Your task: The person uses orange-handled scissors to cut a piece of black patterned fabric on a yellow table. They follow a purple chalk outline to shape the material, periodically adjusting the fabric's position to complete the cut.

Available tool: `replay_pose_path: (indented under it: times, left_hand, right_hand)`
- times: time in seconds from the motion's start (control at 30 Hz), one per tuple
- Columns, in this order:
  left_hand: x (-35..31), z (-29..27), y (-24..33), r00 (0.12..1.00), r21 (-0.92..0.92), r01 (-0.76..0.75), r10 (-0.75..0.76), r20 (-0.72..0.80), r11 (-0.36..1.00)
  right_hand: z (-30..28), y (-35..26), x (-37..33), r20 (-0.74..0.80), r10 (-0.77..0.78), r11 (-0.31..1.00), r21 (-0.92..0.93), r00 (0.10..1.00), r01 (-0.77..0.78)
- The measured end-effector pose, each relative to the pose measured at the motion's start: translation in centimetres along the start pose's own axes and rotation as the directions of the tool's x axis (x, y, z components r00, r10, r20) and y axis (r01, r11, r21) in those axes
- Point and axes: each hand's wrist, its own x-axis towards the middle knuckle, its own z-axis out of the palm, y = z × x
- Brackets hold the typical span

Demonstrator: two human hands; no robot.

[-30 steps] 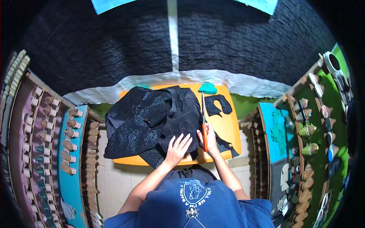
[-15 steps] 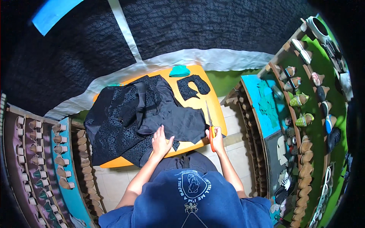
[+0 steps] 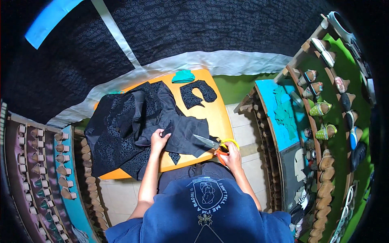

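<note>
- The left hand (image 3: 159,140) is pinching the plain black cloth (image 3: 188,135) between thumb and fingers.
- The right hand (image 3: 233,158) is gripping the scissors (image 3: 207,141), which are showing one yellow handle loop and one orange one.
- The two hands are staying apart, with the cloth lying between them.
- The scissor blades are pointing left, over the right part of the plain cloth.
- The plain cloth is lying on the near part of the yellow-orange worktop (image 3: 222,117).
- Black cloth with a curly pattern (image 3: 107,135) is bunching up on the left side and hanging over the near edge.
- A curved black cutout (image 3: 206,90) is lying flat near the far right corner.
- A green cloth stack (image 3: 183,76) is sitting just beside it, at the far edge.
- Racks of shoe forms (image 3: 65,171) are standing on the left.
- On the right, shoes (image 3: 320,109) are sitting in more racks.
- A big black patterned curtain (image 3: 210,30) is hanging behind the worktop.
</note>
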Motion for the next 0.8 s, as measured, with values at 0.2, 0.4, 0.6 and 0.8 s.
replay_pose_path:
  times: [0.2,0.4,0.6,0.8]
  left_hand:
    - [-1.6,-0.1,-1.0,0.991,-0.146,-0.004,-0.016,-0.135,0.989]
    - [-3.2,0.3,-2.3,0.999,-0.3,0.022,-0.015,0.028,0.954]
    - [-1.9,0.2,2.3,0.976,0.211,-0.098,0.135,-0.168,0.973]
    - [2.7,-0.7,3.7,0.887,-0.09,0.285,-0.227,0.403,0.954]
  right_hand:
    - [-0.5,2.5,1.3,0.101,-0.1,0.993,0.069,0.99,0.093]
    - [-1.1,2.8,2.5,0.117,-0.06,0.987,0.156,0.991,0.042]
    - [-0.8,2.9,3.5,0.076,0.034,0.955,0.291,0.997,-0.055]
    - [-1.2,2.7,4.3,0.174,0.16,0.926,0.315,0.972,-0.209]
